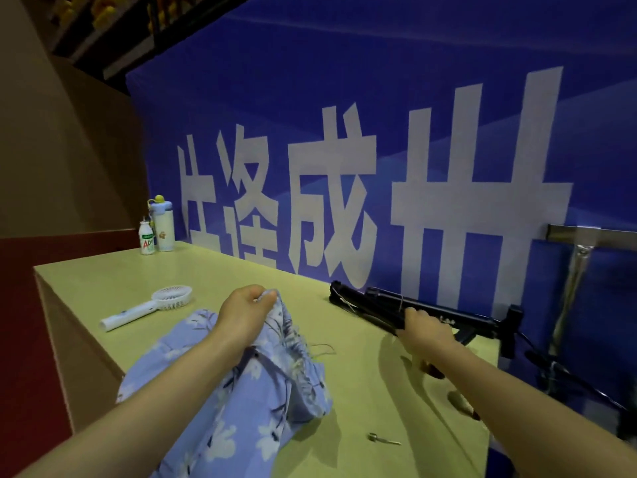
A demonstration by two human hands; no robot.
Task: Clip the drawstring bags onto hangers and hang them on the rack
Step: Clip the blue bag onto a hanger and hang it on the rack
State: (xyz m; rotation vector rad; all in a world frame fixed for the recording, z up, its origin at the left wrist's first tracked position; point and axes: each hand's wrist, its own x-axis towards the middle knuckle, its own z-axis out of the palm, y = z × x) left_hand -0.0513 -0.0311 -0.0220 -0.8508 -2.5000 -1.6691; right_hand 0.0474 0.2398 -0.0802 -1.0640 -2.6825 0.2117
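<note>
Drawstring bag (241, 408) in pale blue cloth with a white flower print lies slumped on the near part of the yellow-green table (362, 391), its mouth puckered into tight gathers with loose thread ends trailing. The left hand (241, 315) pinches that gathered top and lifts it slightly. The right hand (425, 327) curls round a bundle of black hangers (372, 305), hard and angular and seemingly plastic, lying at the table's far edge. By my reading the task is barely begun: no clip is on the bag yet, and the shiny metal rack (579, 257) at the right shows nothing hanging on its visible bar. Clipping and hanging are both left. A white handheld fan (151, 307) rests further left, smooth and glossy
</note>
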